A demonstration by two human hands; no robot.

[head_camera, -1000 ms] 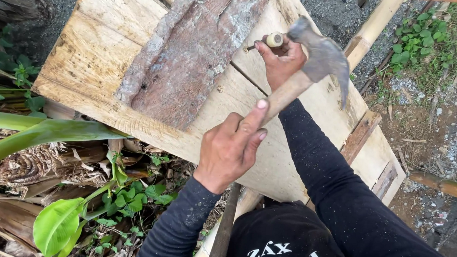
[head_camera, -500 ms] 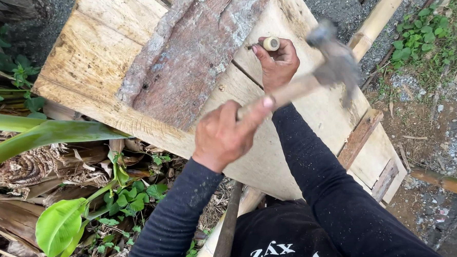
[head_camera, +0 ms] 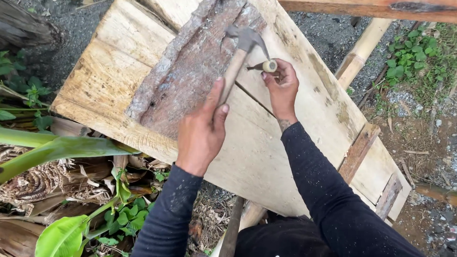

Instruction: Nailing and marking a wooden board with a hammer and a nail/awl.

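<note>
Wooden boards [head_camera: 133, 71] lie over gravel and leaves. At frame centre, the left hand [head_camera: 200, 132] grips a hammer [head_camera: 238, 56]; the right hand [head_camera: 283, 87] pinches a small peg [head_camera: 269, 66].

Outdoor worksite in flat daylight.
Gravel ground [head_camera: 332, 34], green banana leaves [head_camera: 59, 244] at left, weeds [head_camera: 413, 56] at right.

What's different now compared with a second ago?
The hammer has swung from up at the right down onto the peg. The left hand keeps its grip on the handle; the right hand still steadies the peg on the boards.
</note>
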